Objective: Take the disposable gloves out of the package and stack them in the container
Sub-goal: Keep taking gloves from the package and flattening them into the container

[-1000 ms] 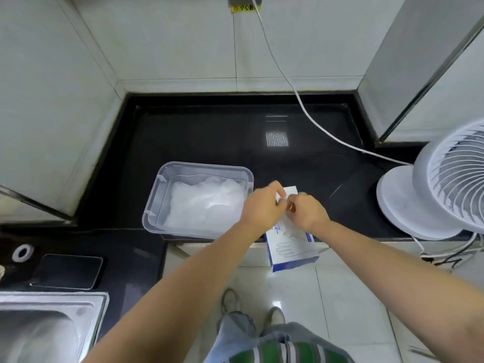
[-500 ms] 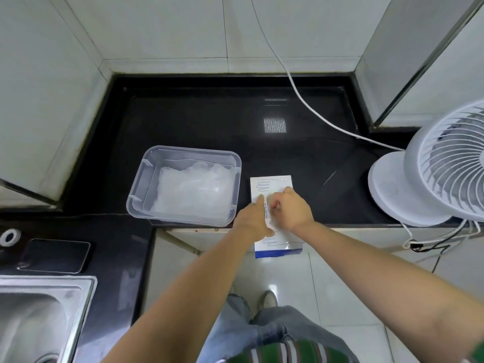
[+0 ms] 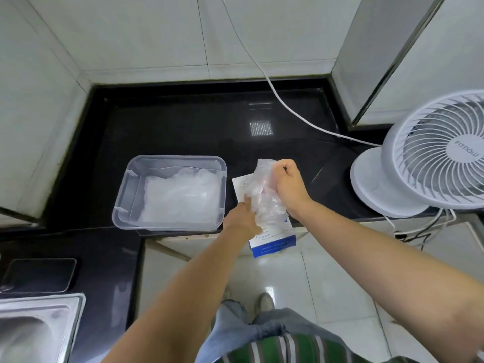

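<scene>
So the clear plastic tub (image 3: 172,159) sits on the black counter (image 3: 183,121), and it has a loose heap of see-through gloves (image 3: 180,197) in it, filling most of the floor and bunched toward the right wall. Just to the right of it is the white and blue glove box (image 3: 272,241), lying flat with its near end poking out over the counter edge.

The right hand (image 3: 289,187) is up above the box, fingers curled in, pinching the top of one crinkly clear glove (image 3: 262,197) that hangs down in front of the box. The left hand (image 3: 242,218) rests on the box with one finger pointing forward right by the glove. The rest of its fingers are behind the plastic, so I can't tell if they grip anything.

The tub's right wall is what stands between that glove and the heap.

A white fan (image 3: 432,158) sits off to the right, well apart, with a white cable (image 3: 275,93) running across the counter behind it. On the near left are a phone (image 3: 39,275) and the corner of a steel sink (image 3: 34,328).
</scene>
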The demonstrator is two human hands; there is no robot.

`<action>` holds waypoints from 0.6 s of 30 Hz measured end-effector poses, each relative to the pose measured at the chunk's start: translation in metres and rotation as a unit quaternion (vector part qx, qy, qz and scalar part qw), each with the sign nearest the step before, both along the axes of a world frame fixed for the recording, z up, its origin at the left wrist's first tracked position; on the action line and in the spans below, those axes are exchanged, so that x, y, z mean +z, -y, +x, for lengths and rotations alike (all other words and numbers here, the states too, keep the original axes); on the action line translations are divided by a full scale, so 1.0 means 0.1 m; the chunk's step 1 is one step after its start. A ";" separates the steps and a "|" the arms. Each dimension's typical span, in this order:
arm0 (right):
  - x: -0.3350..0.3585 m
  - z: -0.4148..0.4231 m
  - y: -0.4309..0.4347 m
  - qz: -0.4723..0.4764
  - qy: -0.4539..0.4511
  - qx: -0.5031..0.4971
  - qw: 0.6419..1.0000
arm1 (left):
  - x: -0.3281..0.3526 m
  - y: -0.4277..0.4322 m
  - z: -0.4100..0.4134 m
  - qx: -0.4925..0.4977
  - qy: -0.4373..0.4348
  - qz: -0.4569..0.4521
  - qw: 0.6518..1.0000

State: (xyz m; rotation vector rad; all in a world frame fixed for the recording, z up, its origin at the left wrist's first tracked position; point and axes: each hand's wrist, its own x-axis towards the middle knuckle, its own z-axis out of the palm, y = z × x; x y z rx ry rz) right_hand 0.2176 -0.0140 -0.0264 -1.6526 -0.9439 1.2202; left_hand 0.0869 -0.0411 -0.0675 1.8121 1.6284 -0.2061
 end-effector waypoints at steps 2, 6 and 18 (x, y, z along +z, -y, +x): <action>0.01 0.02 -0.03 -0.032 -0.061 -0.027 0.997 | 0.02 -0.01 -0.01 0.005 0.011 -0.009 1.000; 0.12 0.04 -0.02 -0.050 -0.062 0.010 0.997 | 0.12 -0.05 0.02 0.032 0.079 -0.033 0.996; 0.19 -0.09 -0.08 -0.037 -0.035 0.006 0.999 | 0.69 -0.40 -0.16 0.465 0.542 -0.185 0.675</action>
